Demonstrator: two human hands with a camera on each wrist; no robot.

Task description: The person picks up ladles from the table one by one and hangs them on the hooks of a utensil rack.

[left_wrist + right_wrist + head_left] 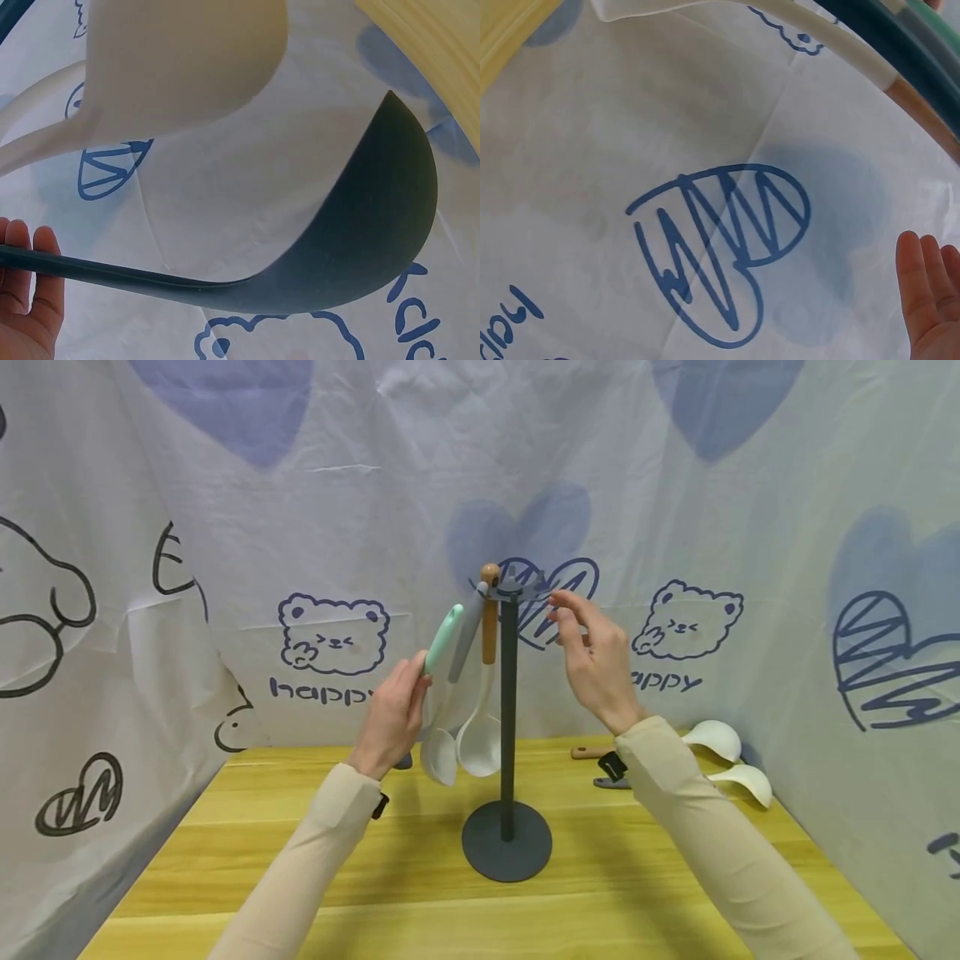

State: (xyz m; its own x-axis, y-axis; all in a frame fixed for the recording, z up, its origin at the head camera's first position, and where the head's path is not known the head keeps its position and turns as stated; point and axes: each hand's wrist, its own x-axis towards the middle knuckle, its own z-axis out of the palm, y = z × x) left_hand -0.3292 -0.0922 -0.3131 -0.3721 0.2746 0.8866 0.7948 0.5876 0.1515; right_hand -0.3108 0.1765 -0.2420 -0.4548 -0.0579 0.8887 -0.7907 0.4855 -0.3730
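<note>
My left hand (392, 714) grips a ladle by its mint-green handle (444, 639), which tilts up towards the rack. The ladle's dark bowl (375, 202) shows large in the left wrist view. A dark grey utensil rack (508, 710) stands upright on its round base. From the rack's hooks hang a white ladle (480, 747) with a wooden handle and another white ladle (439, 756) with a grey handle. My right hand (596, 664) is raised at the right of the rack's top and holds nothing. Whether its fingertips touch the hook ring (517, 587), I cannot tell.
On the yellow wood-grain table (337, 877), at the back right, lie two more white-headed utensils (716, 739), partly behind my right sleeve. A white cloth with blue drawings (330, 527) hangs close behind the table and along both sides.
</note>
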